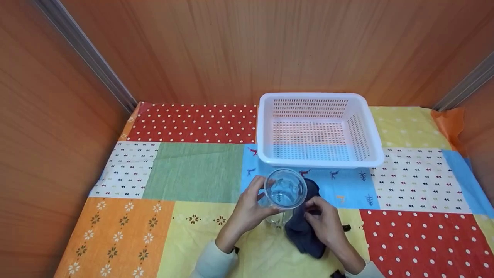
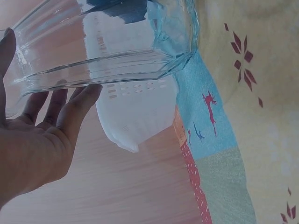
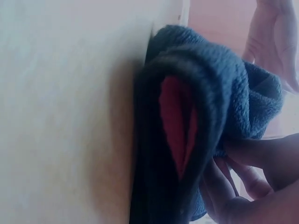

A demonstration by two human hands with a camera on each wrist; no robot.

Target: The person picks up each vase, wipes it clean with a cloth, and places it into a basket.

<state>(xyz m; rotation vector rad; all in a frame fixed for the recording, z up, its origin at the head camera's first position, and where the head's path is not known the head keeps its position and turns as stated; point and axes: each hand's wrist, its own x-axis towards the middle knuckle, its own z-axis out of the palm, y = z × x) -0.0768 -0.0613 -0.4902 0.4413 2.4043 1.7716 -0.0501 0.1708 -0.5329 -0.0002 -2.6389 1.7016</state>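
Note:
A clear glass jar [image 1: 285, 193] with a round rim is tilted, its mouth facing up toward the head camera. My left hand [image 1: 247, 210] grips it from the left side, thumb and fingers spread round the wall near the rim. Faceted sides of the jar [image 2: 126, 67] show in the left wrist view. Just to the right, my right hand [image 1: 326, 222] pinches a dark blue-grey cloth [image 1: 305, 233] between thumb and fingers. The cloth [image 3: 233, 88] hangs in thick folds close beside the glass, with a red patch visible inside one fold in the right wrist view.
A white plastic basket [image 1: 320, 163] with slotted walls stands beyond the hands, near the back wooden panel [image 1: 231, 50]. A patchwork tablecloth [image 1: 197, 170] covers the table. Wooden panels also rise at left and right.

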